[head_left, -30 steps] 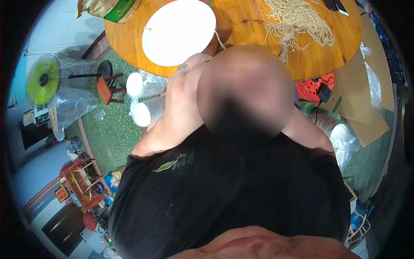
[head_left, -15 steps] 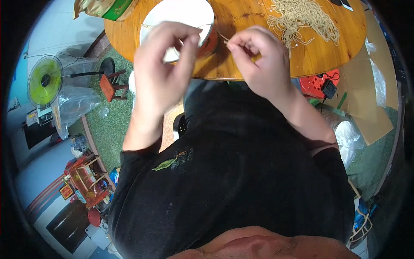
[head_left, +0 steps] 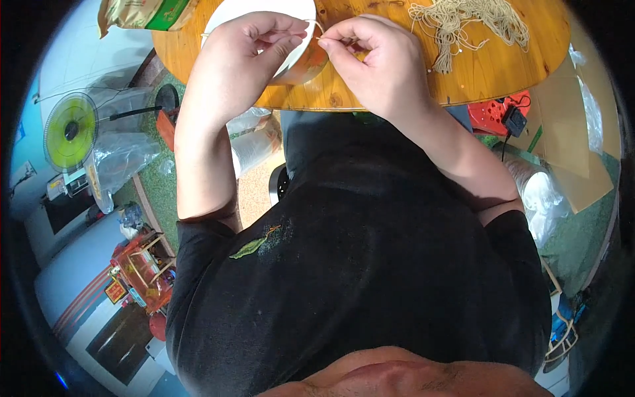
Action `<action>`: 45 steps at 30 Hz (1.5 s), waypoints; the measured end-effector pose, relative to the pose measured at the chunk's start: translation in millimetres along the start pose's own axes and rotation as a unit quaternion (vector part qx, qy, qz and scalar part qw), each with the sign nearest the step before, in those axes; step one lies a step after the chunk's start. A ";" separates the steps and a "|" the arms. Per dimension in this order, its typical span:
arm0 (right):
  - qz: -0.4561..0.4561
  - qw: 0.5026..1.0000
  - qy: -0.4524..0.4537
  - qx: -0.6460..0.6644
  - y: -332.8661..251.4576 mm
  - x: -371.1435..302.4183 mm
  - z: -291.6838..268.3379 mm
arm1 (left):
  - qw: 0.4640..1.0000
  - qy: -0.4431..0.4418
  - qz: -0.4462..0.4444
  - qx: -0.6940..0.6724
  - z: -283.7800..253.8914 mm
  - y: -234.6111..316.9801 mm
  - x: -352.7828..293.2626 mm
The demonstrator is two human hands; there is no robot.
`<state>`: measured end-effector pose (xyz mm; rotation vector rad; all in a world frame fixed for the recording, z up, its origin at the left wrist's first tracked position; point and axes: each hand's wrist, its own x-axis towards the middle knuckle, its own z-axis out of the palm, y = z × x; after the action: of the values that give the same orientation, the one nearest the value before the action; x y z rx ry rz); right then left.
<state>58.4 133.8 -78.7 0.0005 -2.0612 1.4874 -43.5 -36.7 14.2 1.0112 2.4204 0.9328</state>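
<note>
Above the near side of the table, both my hands are raised close together with a thin beige string (head_left: pixel 317 25) between them. The fingertips of my left hand (head_left: pixel 231 73) are pinched on the string. My right hand (head_left: pixel 390 69) pinches it too, thumb against forefinger, just to the right. Below and behind my left hand stands a round tub (head_left: pixel 228 9) with a white top and a printed side, partly covered by that hand. A loose heap of beige strings (head_left: pixel 473 23) lies on the table to the right.
The round wooden table (head_left: pixel 489 83) has a gold and green bag (head_left: pixel 142 14) at its far left. A green fan (head_left: pixel 71 130) and clear plastic sheeting (head_left: pixel 126 162) are at the left. Right of the table are a red stool (head_left: pixel 486 119) and cardboard (head_left: pixel 562 139).
Both hands have moved up and slightly left in the picture, and have come closer together. The string stays between them. The view has shifted a little.
</note>
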 end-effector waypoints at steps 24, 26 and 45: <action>-0.038 0.999 0.027 -0.001 10.6 3.9 7.6 | 0.999 -0.007 0.038 0.012 5.5 -8.9 10.3; 0.048 0.992 0.004 0.118 7.0 2.7 7.9 | 0.999 0.006 0.048 0.007 4.8 -8.2 8.9; 0.275 0.907 -0.025 0.318 11.5 6.1 -5.3 | 0.994 0.065 0.089 0.022 9.6 2.4 6.1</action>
<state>52.0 144.7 -84.9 -0.3111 -1.5779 2.4749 -41.3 -26.8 8.5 1.2362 2.4978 1.0365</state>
